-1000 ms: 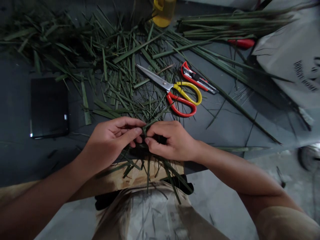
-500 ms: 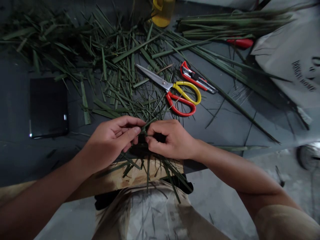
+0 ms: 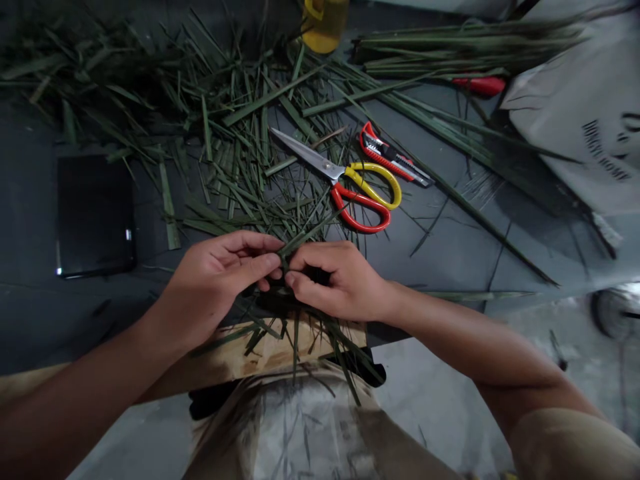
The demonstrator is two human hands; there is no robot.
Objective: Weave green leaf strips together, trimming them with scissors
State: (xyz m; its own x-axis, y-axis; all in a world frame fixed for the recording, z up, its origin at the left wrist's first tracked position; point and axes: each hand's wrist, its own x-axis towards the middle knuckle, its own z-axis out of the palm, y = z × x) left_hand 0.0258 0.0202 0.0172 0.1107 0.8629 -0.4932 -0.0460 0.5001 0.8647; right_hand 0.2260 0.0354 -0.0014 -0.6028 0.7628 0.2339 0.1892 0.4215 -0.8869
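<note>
Above the dark tabletop [image 3: 450,250], left hand [image 3: 215,280] and right hand [image 3: 340,280] pinching flat leaf strips [image 3: 306,237] (narrow, green).

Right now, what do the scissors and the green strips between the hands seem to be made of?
The scissors: steel blades, going by their bright metallic sheen, and probably glossy moulded plastic handles in red and yellow. The green strips: fresh leaf, likely palm, matt with lengthwise veins; the species is unclear.

Dark capitals [image 3: 606,150] on the white bag [image 3: 565,113] at the top right corner of the table [image 3: 440,233] read roughly "DINGY HOME", slanted and blurred, so uncertain
</note>
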